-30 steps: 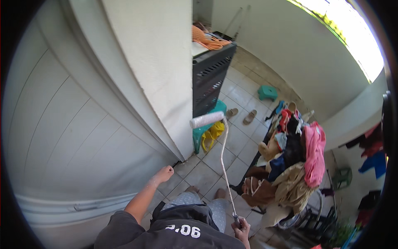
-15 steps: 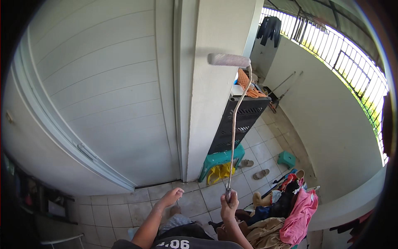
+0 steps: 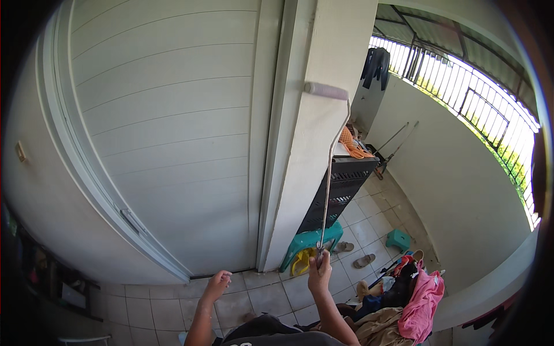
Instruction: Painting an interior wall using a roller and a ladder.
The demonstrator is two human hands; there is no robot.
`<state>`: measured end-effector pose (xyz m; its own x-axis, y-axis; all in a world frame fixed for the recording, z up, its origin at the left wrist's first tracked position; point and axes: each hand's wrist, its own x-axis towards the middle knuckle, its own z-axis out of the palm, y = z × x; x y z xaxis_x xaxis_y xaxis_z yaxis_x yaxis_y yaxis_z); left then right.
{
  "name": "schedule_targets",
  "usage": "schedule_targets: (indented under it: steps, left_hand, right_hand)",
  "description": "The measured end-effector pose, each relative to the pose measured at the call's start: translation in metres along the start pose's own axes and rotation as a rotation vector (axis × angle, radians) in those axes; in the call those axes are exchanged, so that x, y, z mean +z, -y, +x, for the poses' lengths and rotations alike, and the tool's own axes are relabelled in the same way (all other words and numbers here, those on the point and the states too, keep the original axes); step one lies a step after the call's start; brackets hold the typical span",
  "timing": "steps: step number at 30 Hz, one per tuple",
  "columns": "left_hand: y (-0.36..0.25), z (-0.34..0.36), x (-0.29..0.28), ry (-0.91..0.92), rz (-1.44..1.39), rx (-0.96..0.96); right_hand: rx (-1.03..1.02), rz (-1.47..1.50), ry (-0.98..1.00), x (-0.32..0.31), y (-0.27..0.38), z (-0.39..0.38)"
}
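My right hand [image 3: 319, 270] grips the handle of a paint roller, whose long bent rod rises to a pale roller sleeve [image 3: 325, 90]. The sleeve is over the face of a white pillar [image 3: 323, 52]; I cannot tell whether it touches it. My left hand [image 3: 219, 282] is lower left, in front of a white panelled door [image 3: 167, 138], with fingers curled and nothing visible in them.
Behind the pillar stand a black slatted rack [image 3: 337, 184], teal stool [image 3: 311, 236] and small stool [image 3: 398, 239]. Sandals [image 3: 363, 260] lie on tiles. A clothes pile [image 3: 421, 300] is at lower right. A low wall [image 3: 444, 155] carries a barred railing.
My view has tilted upward toward door and pillar. The roller has risen from low by the stool to high on the pillar. My right hand has moved up with it.
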<state>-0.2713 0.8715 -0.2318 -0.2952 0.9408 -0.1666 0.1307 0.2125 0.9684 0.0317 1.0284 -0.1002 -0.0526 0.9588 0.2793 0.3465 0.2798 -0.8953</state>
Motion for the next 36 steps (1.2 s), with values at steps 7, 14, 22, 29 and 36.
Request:
schedule_targets:
  steps: [7, 14, 22, 29, 36]
  left_hand:
    - [-0.004, 0.003, -0.014, -0.053, -0.032, 0.032]
    - [-0.019, 0.014, -0.014, -0.093, -0.025, 0.053]
    - [-0.018, 0.005, 0.02, -0.101, -0.045, 0.021]
    - [-0.017, -0.007, 0.035, -0.06, 0.004, -0.087]
    - [-0.044, 0.033, 0.051, -0.014, -0.029, 0.045]
  right_hand:
    - [-0.427, -0.185, -0.199, -0.023, 0.089, 0.09]
    - [-0.609, -0.265, -0.258, -0.043, 0.159, 0.145]
    - [-0.345, -0.289, -0.007, -0.004, -0.022, 0.048]
    - [-0.2, -0.358, 0.092, -0.013, -0.04, 0.02]
    - [-0.482, -0.237, -0.107, -0.037, 0.129, 0.15]
